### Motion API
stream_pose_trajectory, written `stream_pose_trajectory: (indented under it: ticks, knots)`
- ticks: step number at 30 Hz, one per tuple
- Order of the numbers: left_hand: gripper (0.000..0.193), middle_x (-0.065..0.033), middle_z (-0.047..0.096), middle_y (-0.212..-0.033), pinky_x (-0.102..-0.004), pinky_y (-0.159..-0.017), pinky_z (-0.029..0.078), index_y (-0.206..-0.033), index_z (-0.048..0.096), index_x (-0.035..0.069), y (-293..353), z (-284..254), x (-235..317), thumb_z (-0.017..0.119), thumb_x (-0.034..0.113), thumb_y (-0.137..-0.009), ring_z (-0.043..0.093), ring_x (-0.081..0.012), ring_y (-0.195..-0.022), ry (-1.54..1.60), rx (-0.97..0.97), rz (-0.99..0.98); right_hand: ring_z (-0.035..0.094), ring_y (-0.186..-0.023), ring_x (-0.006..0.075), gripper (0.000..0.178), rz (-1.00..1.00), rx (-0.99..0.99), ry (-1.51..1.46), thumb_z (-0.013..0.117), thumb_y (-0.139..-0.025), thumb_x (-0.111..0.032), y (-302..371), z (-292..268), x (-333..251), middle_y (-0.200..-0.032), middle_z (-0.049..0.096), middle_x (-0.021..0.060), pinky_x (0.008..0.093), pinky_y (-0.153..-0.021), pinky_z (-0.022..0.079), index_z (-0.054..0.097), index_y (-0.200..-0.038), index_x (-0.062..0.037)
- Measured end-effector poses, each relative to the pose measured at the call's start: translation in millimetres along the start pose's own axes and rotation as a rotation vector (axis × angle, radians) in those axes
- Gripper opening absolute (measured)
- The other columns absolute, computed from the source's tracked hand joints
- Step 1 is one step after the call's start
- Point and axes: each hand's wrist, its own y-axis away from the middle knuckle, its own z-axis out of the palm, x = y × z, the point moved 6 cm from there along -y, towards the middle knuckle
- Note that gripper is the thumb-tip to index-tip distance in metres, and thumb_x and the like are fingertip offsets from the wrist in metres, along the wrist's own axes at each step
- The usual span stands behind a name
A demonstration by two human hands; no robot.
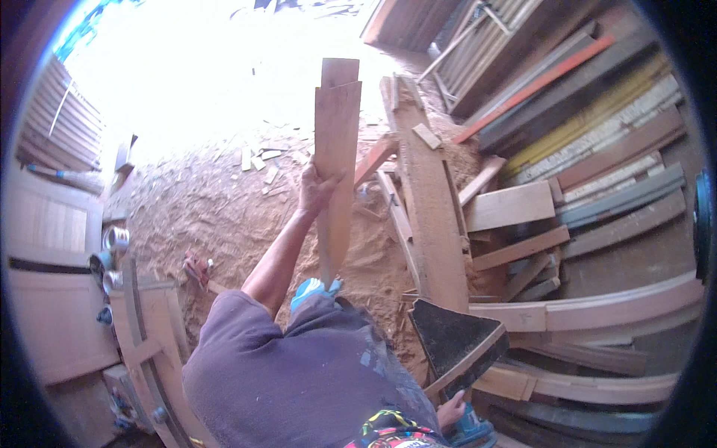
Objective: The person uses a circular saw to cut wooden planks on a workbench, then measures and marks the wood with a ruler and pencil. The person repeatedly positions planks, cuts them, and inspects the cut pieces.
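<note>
My left hand (317, 188) is closed around two long wooden boards (337, 127), one overlapping the other. They stand out ahead of me, their lower ends near a blue and white shoe (312, 290). At the lower right, my right hand (451, 411) appears closed on a teal power tool (473, 428), partly cut off by the lower edge. Just above that hand is a black, roughly triangular panel (455, 336) with a wooden strip along one side. Whether the hand touches this panel, I cannot tell.
A thick, long plank (429, 201) runs ahead on my right, with a small offcut (427, 136) on top. Stacked timber (597, 246) fills the right side. Sawdust and scraps cover the ground (209, 179). Left are wooden panels (56, 313), cans (116, 239) and a wooden frame (146, 347).
</note>
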Motion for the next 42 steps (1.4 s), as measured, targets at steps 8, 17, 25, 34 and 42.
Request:
stream_pose_trajectory:
  ticks: [8, 17, 25, 34, 42]
  knots:
    - [0.067, -0.0113, 0.071, -0.117, -0.0351, -0.096, 0.053, -0.134, 0.059, -0.004, -25, 91, 68, 0.087, 0.026, -0.081, 0.066, -0.0169, -0.108, -0.001, -0.755, -0.184, 0.057, -0.081, 0.0069, 0.029, -0.532, -0.29, -0.43, 0.073, -0.099, -0.031, 8, 79, -216, -0.095, 0.062, -0.0028, 0.0217, -0.063, 0.047, 0.067, -0.114, -0.0073]
    - [0.057, -0.0017, 0.068, -0.107, -0.0276, -0.086, 0.05, -0.127, 0.064, -0.003, 46, 238, 63, 0.075, 0.043, -0.094, 0.063, -0.0109, -0.096, 0.261, -1.497, -0.411, 0.064, -0.111, 0.017, 0.044, -0.436, -0.978, -1.06, 0.08, -0.089, -0.015, 98, 90, -308, -0.119, 0.07, 0.0091, 0.0316, -0.098, 0.049, 0.064, -0.126, 0.0038]
    - [0.048, -0.007, 0.072, -0.109, -0.0299, -0.09, 0.053, -0.122, 0.067, -0.003, 76, 275, -17, 0.07, 0.038, -0.098, 0.067, -0.0137, -0.099, 0.266, -1.573, -0.676, 0.068, -0.091, 0.014, 0.024, -0.386, -0.651, -0.991, 0.078, -0.09, -0.01, 150, 63, -311, -0.101, 0.073, 0.0096, 0.0298, -0.081, 0.055, 0.07, -0.108, 0.005]
    - [0.088, -0.0214, 0.069, -0.123, -0.0445, -0.106, 0.048, -0.135, 0.065, 0.0, 109, 253, -72, 0.042, 0.077, -0.098, 0.062, -0.0294, -0.124, -0.505, -1.371, -0.387, 0.072, -0.092, 0.016, 0.03, -0.406, -0.473, -0.776, 0.082, -0.087, -0.016, 167, 45, -324, -0.102, 0.077, 0.0124, 0.031, -0.08, 0.057, 0.073, -0.105, 0.0067]
    - [0.088, -0.0163, 0.073, -0.115, -0.036, -0.098, 0.049, -0.12, 0.074, -0.002, 114, 278, -83, 0.039, 0.076, -0.099, 0.066, -0.0212, -0.107, -0.119, -1.098, -0.561, 0.077, -0.087, 0.0315, 0.041, -0.791, -0.201, -0.454, 0.087, -0.081, -0.028, 161, 34, -381, -0.093, 0.077, 0.0208, 0.039, -0.075, 0.061, 0.074, -0.098, 0.0066]
